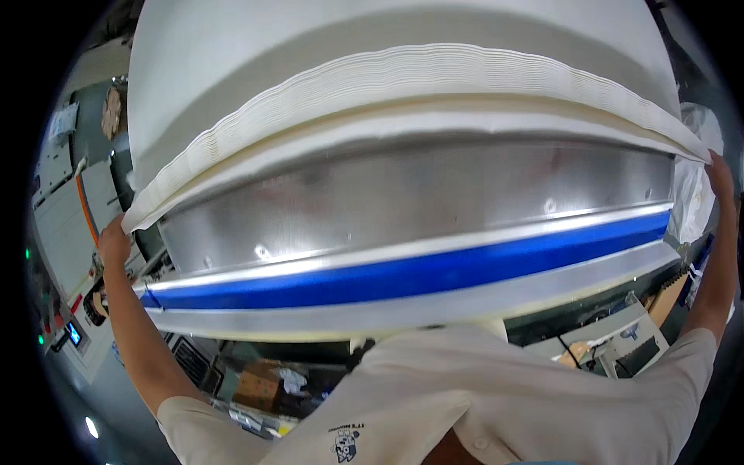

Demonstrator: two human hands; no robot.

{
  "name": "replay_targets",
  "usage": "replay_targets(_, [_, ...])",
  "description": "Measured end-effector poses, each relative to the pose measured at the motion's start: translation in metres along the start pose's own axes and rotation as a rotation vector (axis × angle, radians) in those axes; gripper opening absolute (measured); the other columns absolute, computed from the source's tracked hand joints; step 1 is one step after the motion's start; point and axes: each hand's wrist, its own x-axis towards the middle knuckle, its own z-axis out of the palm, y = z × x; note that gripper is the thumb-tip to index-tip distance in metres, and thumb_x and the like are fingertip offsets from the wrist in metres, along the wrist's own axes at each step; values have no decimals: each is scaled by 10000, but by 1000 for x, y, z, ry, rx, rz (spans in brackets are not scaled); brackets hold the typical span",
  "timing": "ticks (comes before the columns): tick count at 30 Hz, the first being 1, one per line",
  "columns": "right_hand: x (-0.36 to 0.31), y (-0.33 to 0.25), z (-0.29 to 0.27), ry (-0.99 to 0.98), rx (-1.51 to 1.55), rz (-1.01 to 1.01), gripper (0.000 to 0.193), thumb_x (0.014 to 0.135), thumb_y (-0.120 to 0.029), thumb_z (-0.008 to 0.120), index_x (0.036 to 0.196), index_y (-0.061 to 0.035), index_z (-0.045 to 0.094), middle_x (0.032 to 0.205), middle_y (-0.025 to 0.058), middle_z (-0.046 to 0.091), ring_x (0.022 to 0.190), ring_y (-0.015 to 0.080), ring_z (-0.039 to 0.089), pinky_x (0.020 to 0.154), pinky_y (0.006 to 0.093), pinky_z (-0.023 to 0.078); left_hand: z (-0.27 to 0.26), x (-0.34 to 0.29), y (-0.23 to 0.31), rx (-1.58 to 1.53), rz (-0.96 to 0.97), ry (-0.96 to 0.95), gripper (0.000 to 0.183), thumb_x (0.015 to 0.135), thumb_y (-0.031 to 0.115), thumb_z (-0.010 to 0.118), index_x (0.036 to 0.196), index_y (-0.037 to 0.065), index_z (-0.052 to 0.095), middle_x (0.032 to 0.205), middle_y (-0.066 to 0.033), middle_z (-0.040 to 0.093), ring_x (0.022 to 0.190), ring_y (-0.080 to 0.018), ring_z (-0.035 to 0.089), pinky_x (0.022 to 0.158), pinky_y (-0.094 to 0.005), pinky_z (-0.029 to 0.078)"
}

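Observation:
A long layered stack of white sheet material (pixel 434 74), its many thin edges showing, spans the width in front of me in a shallow arc. My left hand (pixel 115 242) is closed on the stack's left end. At the far right my right hand (pixel 719 172) grips the other end, arm stretched wide. Just below the stack lies a bare metal panel (pixel 434 190), with a bright blue strip (pixel 418 271) along its near side. Where the fingertips go around the stack is partly hidden. I cannot tell whether the layers are fabric or another sheet.
Behind the stack rises a broad white surface (pixel 387 23). A pale ledge (pixel 372 319) runs close to my body. At left stand a grey machine with an orange hose (pixel 85 205) and a small lit screen (pixel 74 333). A cardboard box (pixel 256 387) sits below; clear plastic (pixel 692 205) hangs right.

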Motion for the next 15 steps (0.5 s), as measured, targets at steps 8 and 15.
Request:
replay_targets(8, [-114, -47, 69, -243, -241, -121, 395, 720, -112, 584, 1111, -58, 564, 1085, 176, 582, 1030, 338, 533, 900, 418, 421, 97, -121, 9, 281, 245, -454, 402, 748, 62, 528, 1131, 158, 601, 1086, -85, 622, 1037, -252, 577, 903, -437, 424])
replay_targets(15, [-169, -73, 119, -464, -355, -233, 132, 711, -106, 556, 817, -50, 610, 875, 139, 622, 879, 317, 591, 762, 431, 486, 140, -167, 64, 414, 410, -775, 298, 771, 113, 543, 1050, 147, 642, 1101, -66, 620, 1059, -252, 573, 874, -436, 432])
